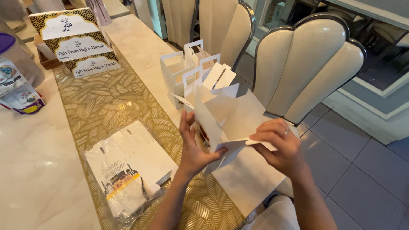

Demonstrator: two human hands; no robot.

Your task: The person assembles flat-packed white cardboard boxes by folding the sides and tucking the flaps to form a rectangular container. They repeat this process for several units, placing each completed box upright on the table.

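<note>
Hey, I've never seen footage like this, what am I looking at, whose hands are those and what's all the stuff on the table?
This is one picture from a camera worn on a person's head, looking down at their own bare hands. The left hand and right hand hold a white cardboard box, half folded, above a marble table with a gold leaf-patterned runner. Nearby lie a plastic bag of flat boxes, finished handled boxes and a stack of gold-trimmed cards. Cream chairs stand alongside.

White cardboard box (221, 115); gold leaf-patterned runner (110, 102); cream chair (306, 68).
</note>
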